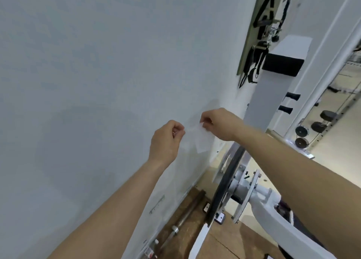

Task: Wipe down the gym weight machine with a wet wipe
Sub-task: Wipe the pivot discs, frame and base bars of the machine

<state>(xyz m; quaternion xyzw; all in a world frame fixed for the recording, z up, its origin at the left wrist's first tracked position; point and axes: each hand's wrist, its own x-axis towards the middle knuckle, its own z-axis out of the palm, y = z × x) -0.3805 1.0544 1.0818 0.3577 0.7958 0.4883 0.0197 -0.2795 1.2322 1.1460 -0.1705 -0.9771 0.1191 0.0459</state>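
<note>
A thin white wet wipe (199,139) hangs stretched between my two hands in front of the pale wall. My left hand (166,141) pinches its left corner with closed fingers. My right hand (218,125) pinches its upper right corner. Both arms reach forward and up. The white weight machine (259,192) stands below and to the right of my hands, with a large black-rimmed wheel (224,182) and a white upright column (271,86) capped by a black block. Neither hand touches the machine.
A metal bar (183,219) lies on the wooden floor along the wall's base. Black straps and handles (261,34) hang on a wall board at upper right. A mirror at far right reflects dumbbells (324,120) on a rack.
</note>
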